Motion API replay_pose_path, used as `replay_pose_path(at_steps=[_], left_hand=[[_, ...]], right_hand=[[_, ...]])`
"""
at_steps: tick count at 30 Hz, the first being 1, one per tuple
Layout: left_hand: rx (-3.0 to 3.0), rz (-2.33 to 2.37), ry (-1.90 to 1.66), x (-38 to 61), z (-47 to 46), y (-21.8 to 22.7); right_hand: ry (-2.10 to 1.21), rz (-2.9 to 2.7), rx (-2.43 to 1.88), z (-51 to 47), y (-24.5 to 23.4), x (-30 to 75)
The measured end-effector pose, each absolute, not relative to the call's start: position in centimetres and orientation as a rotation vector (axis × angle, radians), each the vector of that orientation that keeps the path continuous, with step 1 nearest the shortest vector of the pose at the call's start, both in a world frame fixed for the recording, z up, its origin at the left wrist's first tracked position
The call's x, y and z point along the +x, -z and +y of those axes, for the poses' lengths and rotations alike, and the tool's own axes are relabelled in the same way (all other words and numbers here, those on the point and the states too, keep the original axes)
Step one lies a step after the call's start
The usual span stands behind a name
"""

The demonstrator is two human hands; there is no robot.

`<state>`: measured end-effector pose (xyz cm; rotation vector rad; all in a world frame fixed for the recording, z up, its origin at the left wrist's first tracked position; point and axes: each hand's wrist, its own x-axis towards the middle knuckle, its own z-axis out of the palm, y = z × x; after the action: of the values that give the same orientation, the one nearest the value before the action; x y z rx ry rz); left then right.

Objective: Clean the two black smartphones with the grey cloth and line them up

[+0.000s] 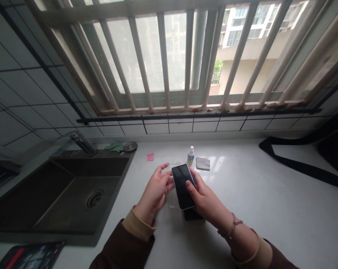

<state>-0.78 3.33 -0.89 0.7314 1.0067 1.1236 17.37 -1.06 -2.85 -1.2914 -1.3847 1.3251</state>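
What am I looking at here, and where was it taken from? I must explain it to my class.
There is no machine: these are a person's bare hands, seen by a camera worn on the head, looking forward and down. The right hand holds a dark-screened phone. The left hand is close beside it, near a clear item too faint to identify. On the pale counter are a small white bottle, a flat grey item and a pink note.

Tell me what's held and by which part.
The right hand holds the phone by its right side, thumb over the screen. The left hand is at a clear item; whether it holds that can't be told.
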Motion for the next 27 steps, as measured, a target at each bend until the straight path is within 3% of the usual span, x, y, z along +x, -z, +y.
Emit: replay_pose_path(at_steps=[9,17,20,27], left_hand=[[0.576,0.834,-1.201,1.1,2.0,1.8],[0.586,0.863,-1.233,0.5,2.0,1.2],[0.593,0.856,-1.284,0.0,2.1,0.6],[0.559,0.923,-1.383,-0.6,2.7,0.3]], right_hand=[[-0.954,-1.85,-1.692,-1.3,2.5,17.1],[-0.818,-1.925,-1.637,-1.3,1.6,17.9],[-0.949,-1.869,-1.503,-1.5,1.2,17.9],[-1.605,-1.653,-0.94,-2.0,0.8,17.6]])
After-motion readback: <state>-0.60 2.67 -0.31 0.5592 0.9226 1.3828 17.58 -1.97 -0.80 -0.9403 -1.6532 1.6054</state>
